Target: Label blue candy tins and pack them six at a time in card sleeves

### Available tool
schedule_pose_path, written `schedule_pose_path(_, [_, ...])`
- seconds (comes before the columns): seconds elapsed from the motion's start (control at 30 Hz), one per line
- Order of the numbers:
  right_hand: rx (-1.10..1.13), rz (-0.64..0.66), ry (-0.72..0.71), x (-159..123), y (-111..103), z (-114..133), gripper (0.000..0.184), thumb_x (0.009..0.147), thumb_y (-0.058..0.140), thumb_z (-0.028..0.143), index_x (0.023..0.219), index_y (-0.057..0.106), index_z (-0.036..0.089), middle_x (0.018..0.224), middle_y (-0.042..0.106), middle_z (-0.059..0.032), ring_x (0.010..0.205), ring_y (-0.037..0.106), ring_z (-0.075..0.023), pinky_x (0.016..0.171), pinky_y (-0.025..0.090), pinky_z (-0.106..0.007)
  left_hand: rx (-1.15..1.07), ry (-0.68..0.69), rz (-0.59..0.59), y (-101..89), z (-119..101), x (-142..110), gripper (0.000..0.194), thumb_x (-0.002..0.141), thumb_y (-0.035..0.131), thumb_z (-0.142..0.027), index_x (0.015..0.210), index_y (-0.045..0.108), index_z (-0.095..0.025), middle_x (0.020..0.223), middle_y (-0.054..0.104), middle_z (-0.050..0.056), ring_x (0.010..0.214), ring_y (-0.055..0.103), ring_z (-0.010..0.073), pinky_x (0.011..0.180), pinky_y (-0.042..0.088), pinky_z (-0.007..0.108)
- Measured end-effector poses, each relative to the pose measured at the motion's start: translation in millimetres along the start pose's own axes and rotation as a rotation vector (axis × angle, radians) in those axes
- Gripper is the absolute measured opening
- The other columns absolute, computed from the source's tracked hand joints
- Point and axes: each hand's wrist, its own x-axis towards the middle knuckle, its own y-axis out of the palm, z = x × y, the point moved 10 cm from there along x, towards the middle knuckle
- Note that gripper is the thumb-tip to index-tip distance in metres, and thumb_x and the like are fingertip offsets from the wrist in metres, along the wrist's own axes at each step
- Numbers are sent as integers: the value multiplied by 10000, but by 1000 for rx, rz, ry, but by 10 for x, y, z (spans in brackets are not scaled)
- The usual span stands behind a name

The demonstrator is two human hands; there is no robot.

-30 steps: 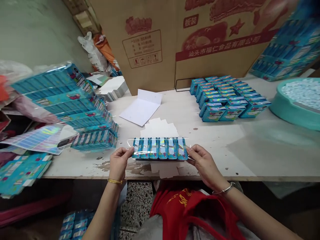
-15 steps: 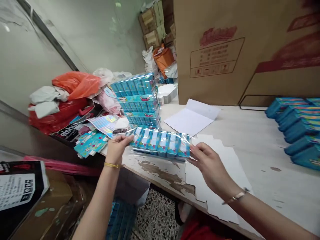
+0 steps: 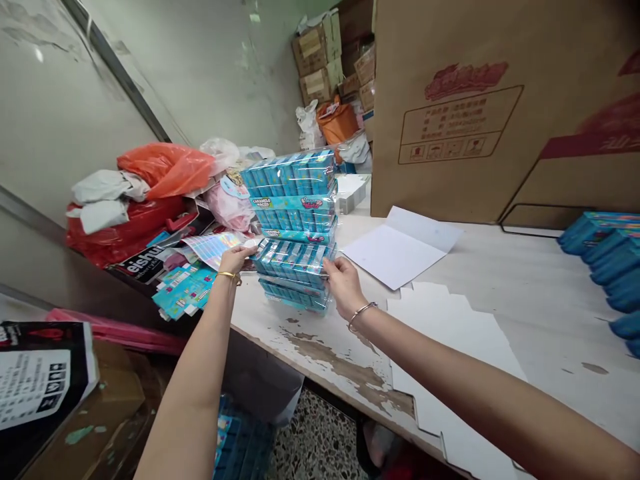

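Observation:
Between my hands is a clear-wrapped pack of small blue boxes (image 3: 290, 260). My left hand (image 3: 235, 260) pinches its left end, and my right hand (image 3: 344, 283) grips the right end. It is held close against the front of a stack of similar wrapped packs (image 3: 293, 175), whose lower part it covers. Whether it touches the stack I cannot tell. Printed blue bands show on the stacked packs.
A folded white sheet (image 3: 400, 247) and flat white cardboard (image 3: 460, 347) lie on the worn table. Blue boxes (image 3: 605, 273) stand in rows at right, before a large carton (image 3: 450, 180). Plastic bags (image 3: 165, 170) and flat blue cartons (image 3: 185, 287) are at left.
Both hands have carried the wrapped pack away from me, from the table's front to the stack. My right hand has come left, and the camera view has shifted slightly.

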Motion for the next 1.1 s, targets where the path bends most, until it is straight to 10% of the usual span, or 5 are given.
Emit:
schedule_pose_path(0.3, [-4,76,78,122,-12,-46,464,650,617,633,658,371,240,590,460,54,619,481,-134,596,424,-277,157,-49,-39,-31,-15,134,390,431,836,-306,653,571,-126,673,628,56,729,613,232,693,503,379])
schedule_pose_path(0.47, [-302,84,-221,-192,-1150,226,363,789,551,569,918,515,231,1007,634,-61,974,589,-209,845,463,-370,357,554,-323,230,-741,-677,438,654,760,-315,1004,585,-118,1073,609,82,1080,515,242,979,394,389])
schedule_pose_path(0.57, [-731,114,-330,-661,-2097,237,293,894,469,477,1050,561,247,1352,511,-88,1337,354,-269,1052,333,-473,447,912,78,1290,-714,-1779,320,815,631,-360,1053,599,-149,1060,629,77,1023,567,214,951,425,383])
schedule_pose_path(0.77, [-1242,371,-254,-1667,-3143,-301,510,919,432,473,1390,408,278,1483,355,-65,1416,165,-274,1122,169,-581,678,1126,1105,2989,567,-4138,823,647,703,-618,1294,482,-160,1382,461,204,1298,412,350,1075,303,565])
schedule_pose_path(1.1, [-1123,407,-202,-1990,-3268,-372,720,857,520,546,1471,244,292,1508,301,-64,1414,177,-269,1141,141,-570,527,768,1352,3186,653,-4062,277,893,508,-390,1021,686,-220,1104,689,82,1074,627,205,930,478,333])
